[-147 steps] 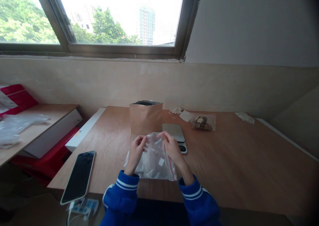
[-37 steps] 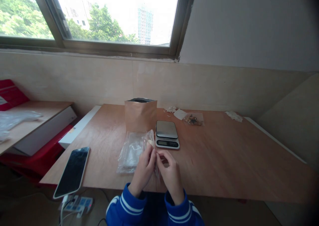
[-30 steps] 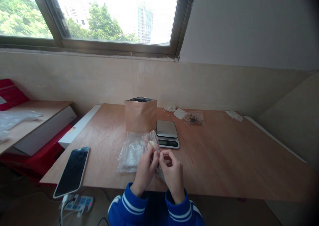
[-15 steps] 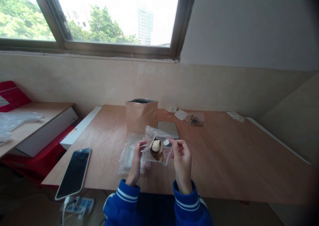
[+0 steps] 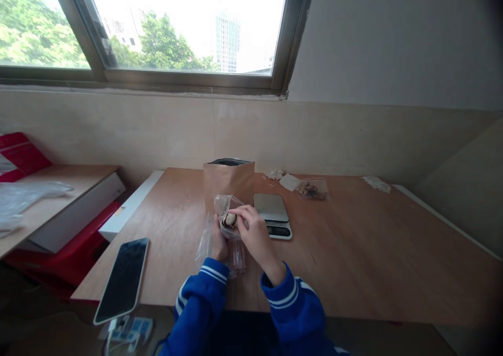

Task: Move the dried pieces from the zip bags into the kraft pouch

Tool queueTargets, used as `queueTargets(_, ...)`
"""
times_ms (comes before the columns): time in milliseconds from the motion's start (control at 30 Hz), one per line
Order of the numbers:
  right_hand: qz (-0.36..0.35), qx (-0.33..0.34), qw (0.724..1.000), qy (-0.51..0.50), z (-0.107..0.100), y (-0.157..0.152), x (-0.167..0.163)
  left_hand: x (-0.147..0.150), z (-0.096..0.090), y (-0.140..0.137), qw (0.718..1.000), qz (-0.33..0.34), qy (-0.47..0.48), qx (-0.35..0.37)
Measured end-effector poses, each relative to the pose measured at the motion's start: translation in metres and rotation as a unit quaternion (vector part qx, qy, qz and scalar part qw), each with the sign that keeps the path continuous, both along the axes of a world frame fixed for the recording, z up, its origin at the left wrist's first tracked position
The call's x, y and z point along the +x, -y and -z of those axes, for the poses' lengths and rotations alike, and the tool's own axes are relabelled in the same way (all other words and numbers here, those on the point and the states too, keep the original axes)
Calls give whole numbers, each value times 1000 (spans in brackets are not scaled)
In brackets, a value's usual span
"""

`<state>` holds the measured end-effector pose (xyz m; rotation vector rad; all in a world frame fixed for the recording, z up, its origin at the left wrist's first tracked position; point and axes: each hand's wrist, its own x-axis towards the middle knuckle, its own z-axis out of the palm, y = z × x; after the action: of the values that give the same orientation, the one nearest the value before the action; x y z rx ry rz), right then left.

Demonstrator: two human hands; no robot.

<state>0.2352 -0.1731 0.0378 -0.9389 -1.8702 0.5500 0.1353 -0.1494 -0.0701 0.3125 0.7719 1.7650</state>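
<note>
A small clear zip bag [image 5: 222, 203] holds pale and dark brown dried pieces [image 5: 229, 220]; their kind I cannot make out. My left hand [image 5: 219, 241] is closed around the bag's left and lower side. From the right, my right hand [image 5: 253, 233] reaches across it, fingers bent and pinching at the bag beside the pale piece. The fingertips partly cover the contents. Beneath both hands lies a stack of clear zip bags [image 5: 203, 248] with red seal lines. A brown paper pouch [image 5: 229, 180] stands open just behind them.
Right of the pouch sits a kitchen scale [image 5: 271, 208]. Farther back are a filled clear bag [image 5: 312, 189], a white paper [image 5: 290, 182] and crumpled scraps [image 5: 274, 174]. A phone [image 5: 122, 277] overhangs the table's front left edge, above a power strip [image 5: 135, 329].
My right hand has moved left, from the bag's right edge to across its front. The bag has shifted left and turned. The scale's display now shows.
</note>
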Motion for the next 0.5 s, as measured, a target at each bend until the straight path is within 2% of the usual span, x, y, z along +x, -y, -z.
queueTargets(100, -17, -36, 996, 75, 11, -13, -8, -3, 2, 3, 1000, -10, 1, 2)
queueTargets(233, -68, -83, 980, 165, 23, -27, -18, -6, -2, 7, 999, 27, -24, -14)
queueTargets(367, -96, -94, 974, 181, 21, -30, -25, -7, -1, 8, 996, 23, -70, -43)
queueTargets(500, -88, -75, 980, 160, 19, -32, -28, -8, 5, 5, 994, 15, -100, -48)
